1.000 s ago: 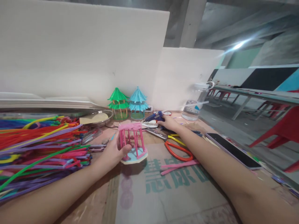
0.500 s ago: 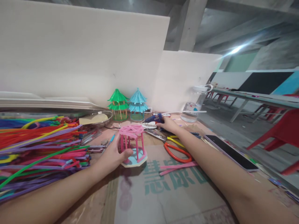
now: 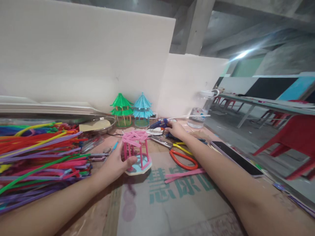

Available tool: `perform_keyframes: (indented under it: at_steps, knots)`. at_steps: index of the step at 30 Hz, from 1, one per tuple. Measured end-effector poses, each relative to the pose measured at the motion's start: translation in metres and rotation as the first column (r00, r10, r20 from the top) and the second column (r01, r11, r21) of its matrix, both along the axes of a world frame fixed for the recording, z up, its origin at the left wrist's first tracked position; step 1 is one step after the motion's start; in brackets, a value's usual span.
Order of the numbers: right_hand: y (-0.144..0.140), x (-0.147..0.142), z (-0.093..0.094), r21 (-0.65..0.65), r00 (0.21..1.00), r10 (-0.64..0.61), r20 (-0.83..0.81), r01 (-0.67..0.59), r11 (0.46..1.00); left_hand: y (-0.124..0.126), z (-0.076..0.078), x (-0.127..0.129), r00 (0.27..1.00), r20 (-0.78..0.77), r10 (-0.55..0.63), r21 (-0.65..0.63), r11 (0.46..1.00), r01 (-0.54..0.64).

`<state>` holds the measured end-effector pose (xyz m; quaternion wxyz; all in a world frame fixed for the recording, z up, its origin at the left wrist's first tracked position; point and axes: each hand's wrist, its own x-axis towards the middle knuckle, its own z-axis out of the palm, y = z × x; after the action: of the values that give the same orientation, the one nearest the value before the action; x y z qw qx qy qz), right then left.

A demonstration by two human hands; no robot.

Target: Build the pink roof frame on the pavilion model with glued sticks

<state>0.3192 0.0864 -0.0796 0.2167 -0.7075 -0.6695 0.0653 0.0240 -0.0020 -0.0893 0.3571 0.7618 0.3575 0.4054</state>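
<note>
While the left hand (image 3: 113, 163) clasps the pink straw pavilion (image 3: 136, 150) at frame centre, the right hand (image 3: 176, 130) closes on the blue glue gun (image 3: 158, 124); steadying the base should keep glue accurate.

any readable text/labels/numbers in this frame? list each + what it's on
Cardboard sheet: large teal printed characters, the first looks like "慧"; the others are partly covered by the right forearm and by the pink strips, so not readable for sure.
Water bottle: label has print, too small and blurred to read.
No other text or numbers can be made out.
</note>
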Motion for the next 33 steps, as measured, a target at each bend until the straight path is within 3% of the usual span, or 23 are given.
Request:
perform_keyframes:
  at_steps: [8,13,17,22,24,26,28,33]
  knots:
    - [-0.002,-0.001,0.002,-0.015,0.996,-0.016,0.089,0.018,1.0,0.001,-0.001,-0.001,1.0,-0.02,0.007,0.028,1.0,-0.007]
    - [-0.013,-0.006,0.016,-0.075,0.982,-0.018,0.189,0.032,0.997,0.002,-0.002,-0.001,1.0,0.002,0.002,0.091,0.996,-0.002]
    - [-0.035,-0.012,0.041,-0.109,0.959,-0.002,0.282,0.034,0.993,0.006,-0.006,0.0,1.0,0.011,0.005,0.068,0.998,-0.005]
    - [-0.083,-0.031,0.058,-0.002,0.95,0.089,0.298,-0.093,0.996,0.006,-0.007,0.002,1.0,0.004,0.003,0.074,0.997,-0.003]
    - [-0.104,-0.043,0.051,0.048,0.959,0.152,0.24,-0.168,0.985,0.005,-0.006,0.003,1.0,-0.004,-0.028,0.085,0.996,0.028]
    - [-0.122,-0.054,0.036,0.107,0.951,0.307,-0.031,-0.302,0.947,0.004,-0.005,0.004,0.999,-0.015,-0.049,0.069,0.996,0.05]
    - [-0.135,-0.065,0.02,0.122,0.885,0.394,-0.249,-0.375,0.919,0.004,-0.007,0.003,0.998,-0.042,-0.055,0.063,0.996,0.058]
    - [-0.145,-0.084,0.001,0.102,0.764,0.424,-0.486,-0.432,0.896,0.008,-0.011,0.001,0.99,-0.116,-0.077,0.101,0.991,0.089]
